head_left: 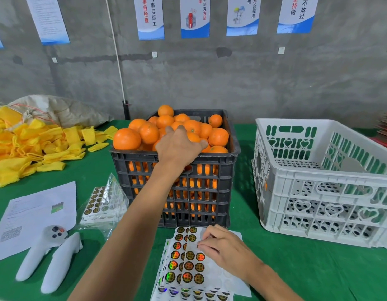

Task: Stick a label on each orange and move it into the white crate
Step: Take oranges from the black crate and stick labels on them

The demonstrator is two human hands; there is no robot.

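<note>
1. The left hand [179, 146] is over the black crate [175, 192], palm down, with its fingers curled on an orange [193, 136] at the top of the pile.
2. The black crate stands in the middle of the green table [296, 268] and is full of oranges above its rim.
3. The right hand [226, 250] rests on the label sheets [188, 263] at the near edge of the table. Its fingertips are together and pinch at a label on the top sheet.
4. The white crate [322, 183] stands to the right of the black crate, a little apart from it. No oranges are seen inside it.
5. On the left side lie a paper [32, 213], a white controller [49, 257], a clear bag of labels [103, 205] and a heap of yellow nets [32, 146].
</note>
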